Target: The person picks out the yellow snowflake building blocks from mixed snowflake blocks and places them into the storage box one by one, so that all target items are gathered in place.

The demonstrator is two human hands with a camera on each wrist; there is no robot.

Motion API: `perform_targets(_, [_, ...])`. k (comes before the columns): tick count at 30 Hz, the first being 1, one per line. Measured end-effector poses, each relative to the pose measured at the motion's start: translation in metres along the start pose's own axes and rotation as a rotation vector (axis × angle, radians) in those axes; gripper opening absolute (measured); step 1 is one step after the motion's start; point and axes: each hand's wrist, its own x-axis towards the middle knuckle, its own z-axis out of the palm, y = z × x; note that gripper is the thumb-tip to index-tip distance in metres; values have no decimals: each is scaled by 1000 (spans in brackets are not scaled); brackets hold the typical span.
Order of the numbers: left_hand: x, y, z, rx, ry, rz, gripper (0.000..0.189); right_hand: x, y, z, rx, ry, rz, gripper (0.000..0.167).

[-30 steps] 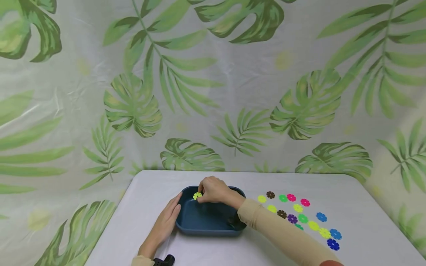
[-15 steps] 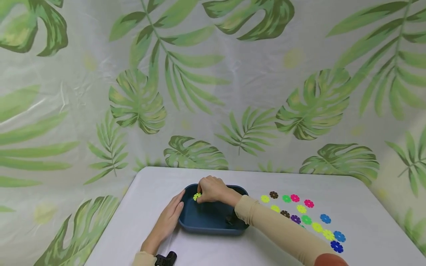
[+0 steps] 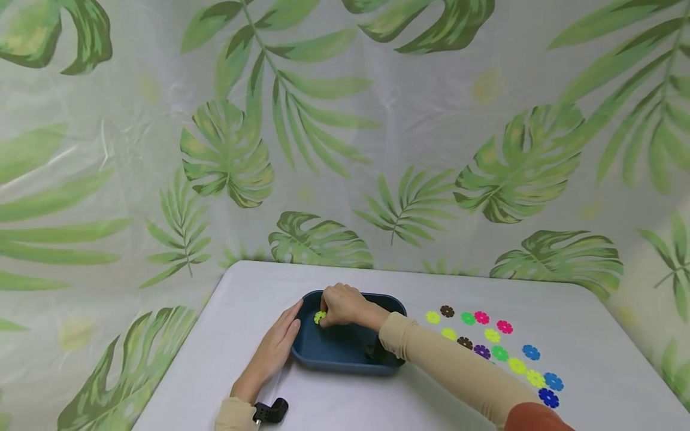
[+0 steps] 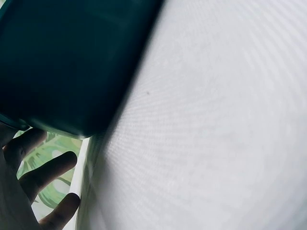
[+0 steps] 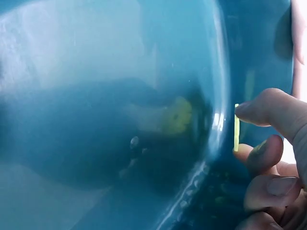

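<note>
The right hand (image 3: 345, 304) pinches a yellow disc (image 3: 319, 318) inside the blue tray (image 3: 345, 365), near its far-left corner, the left hand (image 3: 274, 348) resting straight-fingered outside; this looks like placing, next calling for release.

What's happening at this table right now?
A person is working with both hands. The right hand pinches a yellow flower-shaped disc inside a blue tray, while the left hand is at the tray's left side. More loose discs in several colours lie on the white table, right of the tray.
</note>
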Motion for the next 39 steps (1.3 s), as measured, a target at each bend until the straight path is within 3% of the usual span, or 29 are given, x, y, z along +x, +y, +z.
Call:
perform_targets(23, [2, -2, 0, -2, 8, 9, 47, 11, -7, 13, -20, -59, -20, 21])
perform_targets(30, [2, -4, 2, 7, 23, 43, 47, 13, -5, 18, -42, -50, -5, 19])
perform_targets(39, [2, -3, 2, 15, 27, 24, 47, 14, -3, 20, -46, -21, -21, 19])
